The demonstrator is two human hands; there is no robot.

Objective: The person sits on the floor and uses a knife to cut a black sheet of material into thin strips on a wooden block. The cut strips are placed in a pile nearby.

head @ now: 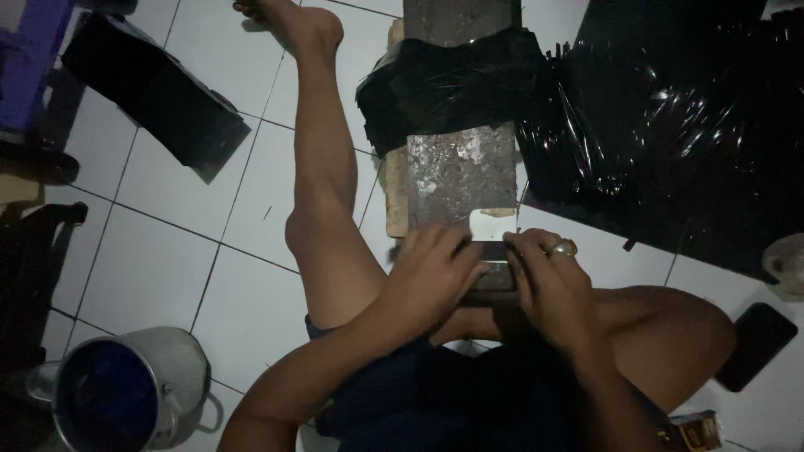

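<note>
I sit on a white tiled floor with a long grey metal slab (461,172) lying on a wooden board between my legs. My left hand (431,268) and my right hand (548,280) both press on a small dark flat piece (488,249) at the slab's near end. A small white patch (490,224) shows just beyond my fingers. A ring sits on a finger of my right hand. Black plastic (444,79) is wrapped across the middle of the slab. What lies under my palms is hidden.
A large heap of shiny black plastic strips (670,117) lies at right. A black flat piece (159,92) lies at upper left, a metal pot (130,389) at lower left, a dark phone (758,343) at right, a small box (695,431) beside my knee.
</note>
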